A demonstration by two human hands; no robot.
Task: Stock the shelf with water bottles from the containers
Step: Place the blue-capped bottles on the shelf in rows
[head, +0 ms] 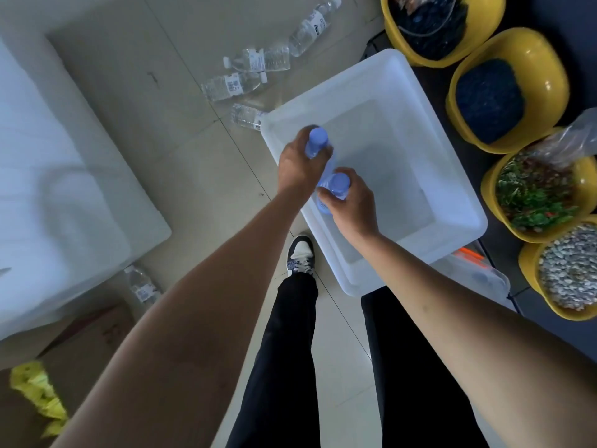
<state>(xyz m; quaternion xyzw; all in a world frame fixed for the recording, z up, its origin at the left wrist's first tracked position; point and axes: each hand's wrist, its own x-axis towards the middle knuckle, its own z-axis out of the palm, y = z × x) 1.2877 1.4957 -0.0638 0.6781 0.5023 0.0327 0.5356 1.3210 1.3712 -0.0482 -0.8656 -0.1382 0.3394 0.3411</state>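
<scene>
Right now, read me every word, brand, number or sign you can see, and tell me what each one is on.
No text here reads clearly.
Clear plastic water bottles lying on the tiled floor: white labels with barcodes and dark print, too blurred to read.
Blue-capped plastic bottles, one gripped in the left hand and one in the right hand: no label shows.
Brown cardboard box: faint marks, unreadable.

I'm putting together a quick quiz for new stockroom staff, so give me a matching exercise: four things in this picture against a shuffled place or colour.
Things:
1 farther blue-capped bottle
2 nearer blue-capped bottle
3 clear bottles
4 tub

Matches:
A lying on the floor
B gripped by the right hand
C white
D gripped by the left hand

Pairs: 1-D, 2-B, 3-A, 4-C
</scene>
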